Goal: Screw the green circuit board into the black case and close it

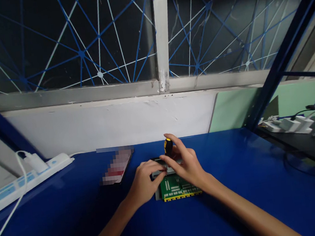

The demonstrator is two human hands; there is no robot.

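Note:
A short screwdriver (168, 147) with a yellow and black handle stands nearly upright, gripped by my right hand (189, 163) with the thumb at the handle's lower part and the index finger by its top. My left hand (147, 179) has thumb and fingertips pinched together close to the screwdriver's lower end; what lies between them is too small to make out. Beneath both hands is a green circuit board (178, 185) with a yellow strip along its near edge. A grey metal part at the board's far side is partly covered by my fingers.
A blurred-out phone-like slab (119, 166) lies left of my left hand on the blue tabletop (101, 221). A white power strip (31, 178) with a plugged-in charger runs along the left edge. At far right, white adapters (291, 123) and cables sit on a black surface. A window stands behind.

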